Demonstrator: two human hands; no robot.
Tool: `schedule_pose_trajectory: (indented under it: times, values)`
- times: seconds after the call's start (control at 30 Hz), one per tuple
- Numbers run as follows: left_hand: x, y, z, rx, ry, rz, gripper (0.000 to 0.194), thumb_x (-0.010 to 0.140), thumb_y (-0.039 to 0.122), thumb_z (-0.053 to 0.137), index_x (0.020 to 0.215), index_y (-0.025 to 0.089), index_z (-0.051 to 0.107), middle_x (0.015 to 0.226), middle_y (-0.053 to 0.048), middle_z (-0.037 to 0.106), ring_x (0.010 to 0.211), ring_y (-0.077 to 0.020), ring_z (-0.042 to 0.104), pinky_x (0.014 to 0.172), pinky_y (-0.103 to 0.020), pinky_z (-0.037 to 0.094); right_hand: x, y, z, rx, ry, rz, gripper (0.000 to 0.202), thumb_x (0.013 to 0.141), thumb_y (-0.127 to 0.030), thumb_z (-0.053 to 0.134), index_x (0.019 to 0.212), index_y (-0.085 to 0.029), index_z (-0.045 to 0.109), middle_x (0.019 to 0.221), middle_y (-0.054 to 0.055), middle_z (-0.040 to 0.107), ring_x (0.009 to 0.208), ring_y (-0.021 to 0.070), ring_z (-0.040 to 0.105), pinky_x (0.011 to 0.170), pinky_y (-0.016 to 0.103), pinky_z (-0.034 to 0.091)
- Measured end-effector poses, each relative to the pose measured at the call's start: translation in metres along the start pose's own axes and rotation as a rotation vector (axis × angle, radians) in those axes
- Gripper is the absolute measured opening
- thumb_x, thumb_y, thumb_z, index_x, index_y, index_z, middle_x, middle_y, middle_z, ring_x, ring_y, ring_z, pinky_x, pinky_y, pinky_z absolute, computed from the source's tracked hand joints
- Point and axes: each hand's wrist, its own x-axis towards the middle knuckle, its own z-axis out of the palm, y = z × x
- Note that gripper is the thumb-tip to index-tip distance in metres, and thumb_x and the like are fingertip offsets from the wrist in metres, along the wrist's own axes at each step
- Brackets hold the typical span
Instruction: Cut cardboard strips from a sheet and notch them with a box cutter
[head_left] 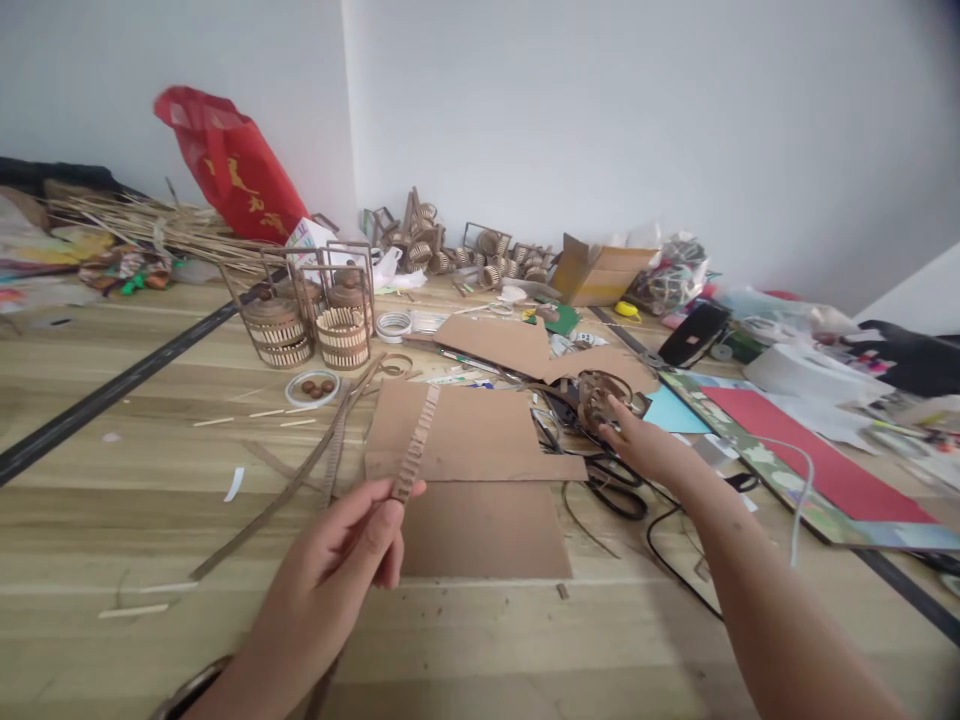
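Between the thumb and fingers of my left hand, one end of a ribbed strip of short pale slats on brown banding is pinched. The strip slants up and away over a cardboard sheet. My right hand reaches out to a tangle of brown curled strips right of the cardboard. Its thumb and forefinger are apart at the near side of the tangle, and the other fingers are partly hidden. Long brown flat strips lie left of the cardboard.
Small slatted baskets with tall handles stand at the back left, near a dish of brown beads. Black cable loops beside the cardboard. A red sheet lies at the right. More miniature baskets are heaped against the wall.
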Motion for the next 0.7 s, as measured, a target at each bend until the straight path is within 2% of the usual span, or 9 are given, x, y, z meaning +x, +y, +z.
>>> schedule_pose_trajectory:
  times: [0.1, 0.2, 0.27, 0.33, 0.4, 0.47, 0.53, 0.6, 0.7]
  values:
    - [0.002, 0.003, -0.022, 0.182, 0.05, 0.042, 0.044, 0.098, 0.056, 0.042, 0.103, 0.02, 0.066, 0.059, 0.004, 0.056, 0.058, -0.0137, 0.056, 0.062, -0.023, 0.047, -0.019, -0.003, 0.01, 0.008, -0.002, -0.033, 0.046, 0.095, -0.032, 0.038, 0.128, -0.005, 0.053, 0.092, 0.023, 0.077, 0.082, 0.0342, 0.075, 0.066, 0.037, 0.049]
    - [0.014, 0.0, -0.049, 0.417, 0.124, 0.082, 0.045, 0.096, 0.057, 0.038, 0.09, 0.021, 0.064, 0.063, 0.002, 0.059, 0.061, -0.016, 0.059, 0.061, -0.025, 0.047, -0.048, -0.01, 0.021, 0.041, 0.0, -0.098, 0.037, 0.098, -0.038, 0.034, 0.118, -0.015, 0.054, 0.09, 0.017, 0.077, 0.08, 0.0307, 0.075, 0.064, 0.034, 0.048]
    - [0.027, -0.01, -0.066, 0.621, 0.179, 0.124, 0.043, 0.095, 0.054, 0.036, 0.083, 0.022, 0.063, 0.068, -0.001, 0.063, 0.066, -0.0189, 0.061, 0.064, -0.027, 0.048, -0.066, -0.015, 0.03, 0.057, -0.009, -0.147, 0.035, 0.099, -0.044, 0.033, 0.112, -0.019, 0.054, 0.082, 0.012, 0.076, 0.075, 0.0292, 0.075, 0.058, 0.032, 0.046]
    - [0.04, -0.025, -0.081, 0.812, 0.177, 0.164, 0.041, 0.096, 0.046, 0.033, 0.086, 0.021, 0.064, 0.08, -0.006, 0.071, 0.077, -0.0234, 0.066, 0.072, -0.033, 0.051, -0.082, -0.017, 0.04, 0.056, 0.012, -0.226, 0.033, 0.098, -0.046, 0.035, 0.108, -0.021, 0.054, 0.076, 0.01, 0.074, 0.067, 0.0275, 0.073, 0.051, 0.03, 0.042]
    - [0.052, -0.042, -0.09, 1.003, 0.238, 0.217, 0.041, 0.096, 0.037, 0.032, 0.102, 0.019, 0.068, 0.102, -0.012, 0.074, 0.097, -0.0298, 0.067, 0.087, -0.042, 0.052, -0.093, -0.017, 0.05, 0.051, 0.052, -0.292, 0.031, 0.098, -0.043, 0.034, 0.107, -0.022, 0.056, 0.08, 0.011, 0.075, 0.061, 0.025, 0.072, 0.045, 0.028, 0.037]
    - [0.057, -0.054, -0.089, 1.175, 0.336, 0.237, 0.043, 0.096, 0.029, 0.033, 0.12, 0.014, 0.065, 0.116, -0.019, 0.07, 0.11, -0.0342, 0.064, 0.096, -0.05, 0.049, -0.1, -0.016, 0.057, 0.05, 0.087, -0.323, 0.032, 0.098, -0.041, 0.034, 0.108, -0.021, 0.058, 0.085, 0.012, 0.075, 0.057, 0.0234, 0.07, 0.042, 0.028, 0.033]
    - [0.056, -0.058, -0.08, 1.234, 0.335, 0.293, 0.045, 0.098, 0.03, 0.037, 0.13, 0.01, 0.06, 0.123, -0.02, 0.067, 0.118, -0.0348, 0.061, 0.102, -0.051, 0.047, -0.103, -0.012, 0.062, 0.056, 0.112, -0.339, 0.033, 0.098, -0.042, 0.035, 0.107, -0.021, 0.059, 0.086, 0.014, 0.075, 0.055, 0.0233, 0.069, 0.041, 0.028, 0.034]
    - [0.052, -0.057, -0.066, 1.204, 0.239, 0.344, 0.042, 0.099, 0.03, 0.041, 0.132, 0.013, 0.06, 0.127, -0.016, 0.067, 0.118, -0.0318, 0.061, 0.103, -0.049, 0.049, -0.104, -0.009, 0.063, 0.073, 0.132, -0.364, 0.034, 0.097, -0.044, 0.037, 0.104, -0.021, 0.06, 0.087, 0.013, 0.076, 0.056, 0.0233, 0.07, 0.042, 0.028, 0.037]
    - [0.042, -0.054, -0.046, 1.178, 0.072, 0.341, 0.033, 0.1, 0.027, 0.046, 0.122, 0.015, 0.067, 0.124, -0.013, 0.068, 0.114, -0.0287, 0.064, 0.1, -0.046, 0.052, -0.107, -0.008, 0.063, 0.116, 0.117, -0.369, 0.033, 0.096, -0.046, 0.038, 0.102, -0.022, 0.06, 0.087, 0.012, 0.076, 0.056, 0.0235, 0.07, 0.042, 0.028, 0.041]
